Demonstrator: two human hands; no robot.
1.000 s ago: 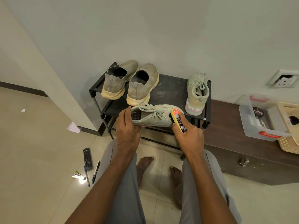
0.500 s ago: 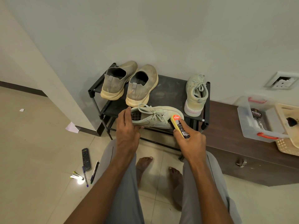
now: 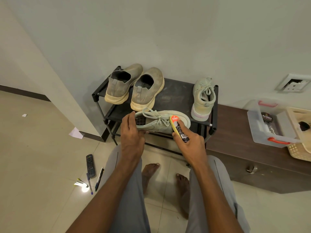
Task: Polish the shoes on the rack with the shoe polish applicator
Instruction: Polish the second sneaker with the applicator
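Since the earlier frame, applicator [image 3: 178, 127] slid along the toe. Right hand [image 3: 190, 143] grips it; left hand [image 3: 133, 133] clasps the heel of the light, soft sneaker [image 3: 159, 121] before the rack [image 3: 175, 96].

"KIWI" is showing in white on the red tip of the shoe polish applicator [image 3: 178, 128]; at three o'clock, "Cherry" is reading upside down on the round tin [image 3: 266, 117].

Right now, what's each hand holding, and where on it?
Left hand grips the pale green sneaker at its heel end. Right hand holds the polish applicator by its lower body, top end against the sneaker's toe.
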